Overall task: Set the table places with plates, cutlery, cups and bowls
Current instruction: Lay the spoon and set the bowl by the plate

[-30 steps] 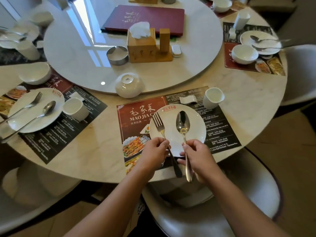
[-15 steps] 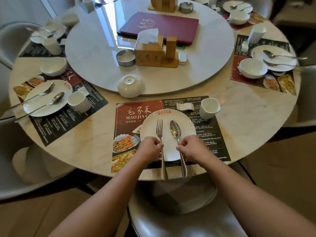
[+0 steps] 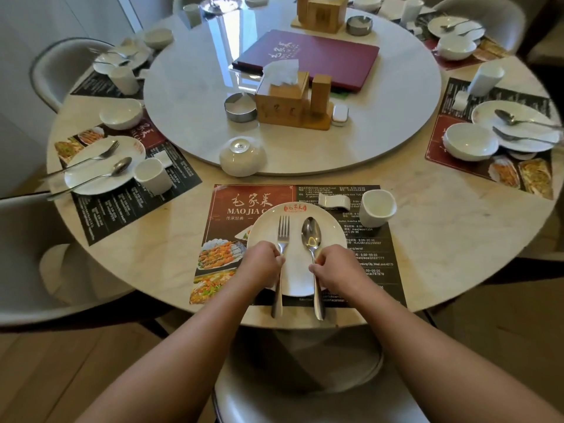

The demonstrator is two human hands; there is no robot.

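Your fork [image 3: 283, 239] and spoon [image 3: 311, 236] lie side by side on the white plate [image 3: 297, 279], heads pointing away from you and handles crossing its near rim. The fingers [image 3: 279, 260] of your left hand [image 3: 259, 267] curl round the fork's handle, and those of your right hand [image 3: 337, 270] pinch the spoon's. Beyond your right fingers stands a white cup [image 3: 377, 207], with a small white rest [image 3: 334, 201] just left of it. Farther ahead of your left fingers an upturned bowl [image 3: 242, 155] sits at the turntable [image 3: 381, 132] rim, on the table [image 3: 442, 239].
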